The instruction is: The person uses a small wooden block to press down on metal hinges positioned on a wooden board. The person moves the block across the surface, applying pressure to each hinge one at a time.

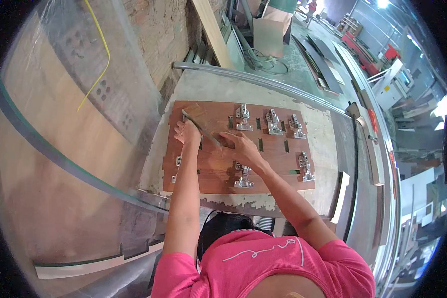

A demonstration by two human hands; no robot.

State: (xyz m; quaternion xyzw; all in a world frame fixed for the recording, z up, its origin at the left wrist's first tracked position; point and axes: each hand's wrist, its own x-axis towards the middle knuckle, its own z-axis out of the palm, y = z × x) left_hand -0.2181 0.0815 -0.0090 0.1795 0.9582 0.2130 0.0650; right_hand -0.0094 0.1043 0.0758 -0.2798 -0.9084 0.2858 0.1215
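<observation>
A reddish-brown wooden board lies in front of me with dark slots and several metal cabinet hinges on it. My left hand rests at the board's upper left with its fingers curled; what they grip is partly hidden. Beside it, a thin dark strip slants down from a flat brown piece. My right hand lies over the board's middle, fingers stretched and apart, at the strip's lower end. Below that hand is one hinge. Another hinge stands above it.
The board lies on a worn pale worktable with a metal rail along its far side. Wooden panels lean at the left by a brick wall. Dark sheets lie on the floor beyond.
</observation>
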